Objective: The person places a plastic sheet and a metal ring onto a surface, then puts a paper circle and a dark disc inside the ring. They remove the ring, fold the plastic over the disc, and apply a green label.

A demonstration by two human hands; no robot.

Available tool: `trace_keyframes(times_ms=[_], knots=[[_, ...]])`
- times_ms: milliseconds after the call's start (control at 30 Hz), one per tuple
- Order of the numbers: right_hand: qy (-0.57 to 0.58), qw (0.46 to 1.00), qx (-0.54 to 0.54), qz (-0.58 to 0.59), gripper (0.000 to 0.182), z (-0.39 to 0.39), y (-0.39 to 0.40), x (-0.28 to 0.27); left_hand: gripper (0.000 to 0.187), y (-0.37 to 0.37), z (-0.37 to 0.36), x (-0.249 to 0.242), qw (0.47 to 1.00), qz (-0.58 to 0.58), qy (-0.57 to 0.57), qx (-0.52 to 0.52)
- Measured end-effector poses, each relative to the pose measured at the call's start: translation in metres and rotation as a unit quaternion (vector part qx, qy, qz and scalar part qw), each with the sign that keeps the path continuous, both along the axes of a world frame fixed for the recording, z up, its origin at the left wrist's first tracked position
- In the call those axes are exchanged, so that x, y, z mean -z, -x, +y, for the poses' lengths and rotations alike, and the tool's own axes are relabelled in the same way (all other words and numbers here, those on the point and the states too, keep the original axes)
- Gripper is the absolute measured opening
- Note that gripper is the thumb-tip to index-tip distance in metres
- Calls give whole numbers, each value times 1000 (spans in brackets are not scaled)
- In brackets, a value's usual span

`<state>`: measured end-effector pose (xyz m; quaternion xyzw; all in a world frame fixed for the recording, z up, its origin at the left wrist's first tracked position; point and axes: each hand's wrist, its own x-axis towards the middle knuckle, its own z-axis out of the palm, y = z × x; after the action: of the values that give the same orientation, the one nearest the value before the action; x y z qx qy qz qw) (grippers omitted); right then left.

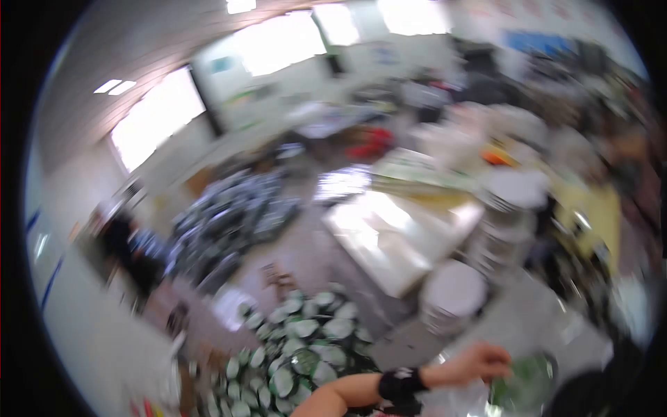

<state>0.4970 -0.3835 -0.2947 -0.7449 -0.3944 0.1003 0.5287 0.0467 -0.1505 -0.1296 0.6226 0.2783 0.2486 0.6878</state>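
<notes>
The view is tilted and smeared by motion. My left hand (472,364), with a black band (401,383) round its wrist, reaches in from the bottom edge toward the right. Its fingers are bent and blurred, beside a clear and green item (526,381) that looks like a plastic container or bag. Whether the fingertips grip or only touch this item cannot be made out. Below my forearm lies a big heap of round white-and-green pieces (302,333). My right hand is not in view.
Stacks of round white discs (453,292) stand beyond my hand, next to a pile of shiny flat sheets (399,233). Grey bundles (233,219) lie on the floor at left, near a blurred person (124,240). White bags (479,132) and a yellow surface (590,215) are farther right.
</notes>
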Motion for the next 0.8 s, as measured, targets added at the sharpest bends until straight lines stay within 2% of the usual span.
trace_keyframes(times_ms=[33,67,100,133,200,233,267,300,367,433,467,500,533,600,667,700,767,800], knots=[[10,1000,15,14,65,-9,0,-14,17,8,4,-16,997,-35,68,-10],[14,999,46,20,61,-17,14,-25,18,25,9,-5,974,-147,172,-20],[25,997,72,13,56,-18,19,-35,19,40,14,7,927,-255,274,-27],[36,995,93,1,52,-20,27,-41,13,41,10,-17,954,-181,234,-57],[45,992,116,-6,44,-30,39,-45,2,13,13,-31,953,-259,135,-73],[27,992,119,22,40,-36,47,-44,5,-1,13,-39,947,-299,87,-82],[-140,953,101,251,40,-23,61,-57,6,-5,16,-33,930,-332,151,-48],[-159,941,108,278,40,-25,64,-59,7,-10,19,-29,907,-361,217,-17],[-196,915,99,338,39,-25,63,-62,14,-8,12,-15,983,-145,62,-99],[-197,909,106,351,40,-22,67,-63,8,-30,9,-5,974,-31,-92,-203],[-202,905,109,359,40,-23,65,-55,10,-46,10,6,952,27,-171,-253],[-192,897,106,384,41,-29,60,-48,15,-51,8,18,902,76,-374,-201],[-204,892,110,389,41,-27,60,-47,25,-52,5,30,808,123,-559,-142],[-223,880,122,400,41,-21,61,-49,31,-75,-11,52,768,48,-637,-48],[-237,885,133,377,41,-9,69,-63,34,-83,-23,92,749,141,-647,33],[-245,888,138,364,41,-3,74,-73,33,-81,-26,103,749,142,-646,33],[-108,973,95,179,39,1,92,-86,31,-76,-26,116,751,146,-643,41],[-33,993,72,84,39,6,106,-91,31,-73,-24,115,767,128,-626,54]])
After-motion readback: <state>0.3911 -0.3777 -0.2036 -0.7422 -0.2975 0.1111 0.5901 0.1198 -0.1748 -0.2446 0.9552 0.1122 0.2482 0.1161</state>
